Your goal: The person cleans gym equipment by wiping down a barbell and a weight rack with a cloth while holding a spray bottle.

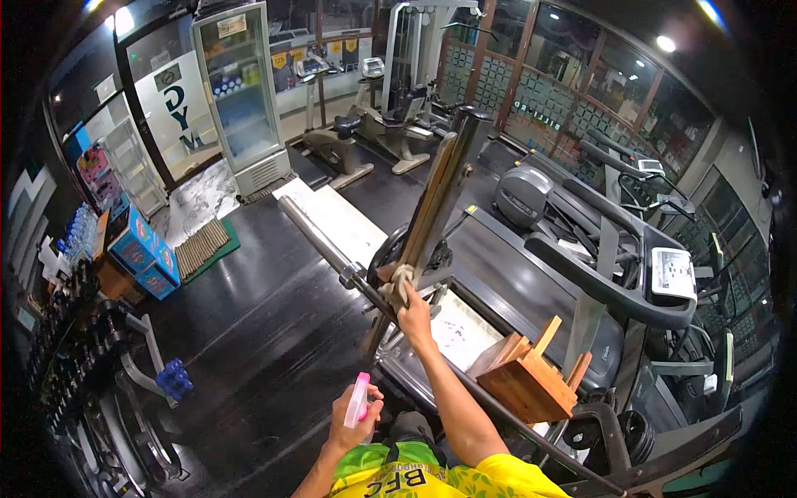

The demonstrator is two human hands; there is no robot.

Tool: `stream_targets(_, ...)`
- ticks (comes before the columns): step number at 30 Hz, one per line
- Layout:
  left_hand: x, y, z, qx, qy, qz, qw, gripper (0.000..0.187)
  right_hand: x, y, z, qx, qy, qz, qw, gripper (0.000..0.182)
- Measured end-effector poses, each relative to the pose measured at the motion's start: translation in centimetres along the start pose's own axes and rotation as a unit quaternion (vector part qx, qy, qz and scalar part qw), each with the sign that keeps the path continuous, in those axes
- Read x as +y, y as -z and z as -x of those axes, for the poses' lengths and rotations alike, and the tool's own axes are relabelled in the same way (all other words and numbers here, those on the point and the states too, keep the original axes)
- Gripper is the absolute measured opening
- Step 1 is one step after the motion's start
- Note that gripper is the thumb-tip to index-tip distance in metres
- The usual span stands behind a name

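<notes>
My left hand (342,423) is low in front of my body, its fingers wrapped round a spray bottle (358,402) with a pink top. My right arm reaches forward, and the right hand (413,317) presses a crumpled light cloth (401,285) against the lower part of a tall metal upright (444,195). A barbell (314,235) lies across the rack beside that hand, its thick sleeve pointing to the upper left. Part of the upright's base is hidden behind the cloth and hand.
A wooden box (531,383) sits right of my right arm, near the weight plates (638,436). Treadmills (540,274) stand on the right. Dumbbells (62,349) line the left, a glass-door fridge (241,91) and exercise bikes (332,149) the back. Dark flooring (257,340) lies between.
</notes>
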State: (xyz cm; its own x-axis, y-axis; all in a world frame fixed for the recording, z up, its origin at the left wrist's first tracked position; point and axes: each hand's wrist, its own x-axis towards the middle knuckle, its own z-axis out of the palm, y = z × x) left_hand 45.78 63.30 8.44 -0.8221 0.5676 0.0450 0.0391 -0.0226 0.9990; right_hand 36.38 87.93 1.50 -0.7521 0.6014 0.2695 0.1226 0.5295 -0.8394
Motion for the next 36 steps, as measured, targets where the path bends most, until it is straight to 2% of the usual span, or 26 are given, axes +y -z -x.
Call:
stream_targets(1, -0.1, 0.0, 0.1, -0.005, -0.01, -0.003, 1.0, 0.022, 0.4, 0.3, 0.5, 0.003, 0.001, 0.001, 1.0, 0.057)
stream_targets(3, -0.3, 0.1, 0.3, -0.012, -0.022, -0.006, 1.0, 0.023, 0.3, 1.0, 1.8, -0.123, 0.072, 0.118, 0.983, 0.055)
stream_targets(4, -0.5, 0.2, 0.6, -0.012, -0.025, -0.001, 1.0, 0.023, -0.3, 1.1, 2.5, -0.107, 0.096, 0.148, 0.979, 0.052)
stream_targets(5, -0.6, 0.3, 0.7, -0.01, -0.028, 0.003, 1.0, 0.024, -0.6, 1.5, 2.7, -0.107, 0.096, 0.148, 0.978, 0.052)
stream_targets(7, -0.9, 0.4, 1.1, -0.007, -0.023, 0.004, 1.0, 0.024, -3.0, 3.4, 2.9, -0.199, 0.094, 0.134, 0.966, 0.043)
stream_targets(9, -1.1, 0.5, 1.4, -0.007, -0.018, 0.005, 1.0, 0.024, -1.5, 3.4, 3.8, -0.189, 0.122, 0.176, 0.959, 0.041)
stream_targets(11, -1.3, 0.6, 1.7, -0.006, -0.012, 0.01, 1.0, 0.024, 0.3, 4.3, 5.0, -0.218, 0.139, 0.22, 0.941, 0.039)
stream_targets(17, -1.5, 0.9, 2.0, -0.024, -0.016, -0.015, 0.999, 0.025, 0.2, 10.4, 8.5, -0.193, 0.166, 0.223, 0.941, 0.04)
stream_targets(19, -1.5, 1.2, 2.2, -0.017, -0.009, -0.011, 1.0, 0.025, -1.2, 12.6, 7.3, -0.252, 0.012, 0.157, 0.955, 0.044)
stream_targets(21, -1.6, 1.3, 2.2, -0.015, -0.003, -0.004, 1.0, 0.025, -4.2, 13.5, 6.4, -0.161, -0.035, 0.264, 0.95, 0.043)
stream_targets(23, -1.8, 1.5, 2.3, -0.003, 0.005, -0.005, 1.0, 0.026, -3.3, 12.2, 5.2, -0.072, 0.002, 0.245, 0.967, 0.045)
stream_targets(25, -2.3, 1.4, 2.2, -0.005, 0.006, -0.006, 1.0, 0.027, -4.4, 9.2, 4.7, -0.067, 0.007, 0.146, 0.987, 0.048)
stream_targets(27, -2.4, 1.5, 2.2, -0.006, 0.001, -0.019, 1.0, 0.027, -1.2, 4.7, 4.7, -0.143, 0.042, 0.159, 0.976, 0.048)
stream_targets(28, -2.4, 1.5, 2.3, -0.008, 0.003, -0.019, 1.0, 0.027, 1.2, 2.2, 5.3, -0.12, 0.134, 0.222, 0.958, 0.049)
stream_targets(29, -2.3, 1.5, 2.4, -0.008, -0.005, -0.016, 1.0, 0.028, 0.0, 1.9, 5.9, -0.077, 0.163, 0.256, 0.95, 0.051)
stream_targets(32, -1.9, 1.5, 2.5, -0.005, -0.004, -0.011, 1.0, 0.028, 1.1, 2.6, 5.9, -0.101, 0.122, 0.228, 0.961, 0.045)
stream_targets(34, -1.9, 1.4, 2.7, -0.003, 0.004, -0.01, 1.0, 0.028, 0.6, 4.6, 6.1, -0.188, 0.077, 0.181, 0.962, 0.042)
stream_targets(36, -2.2, 1.4, 2.8, -0.008, 0.007, -0.016, 1.0, 0.028, 1.3, 6.1, 6.8, -0.193, 0.102, 0.204, 0.954, 0.042)
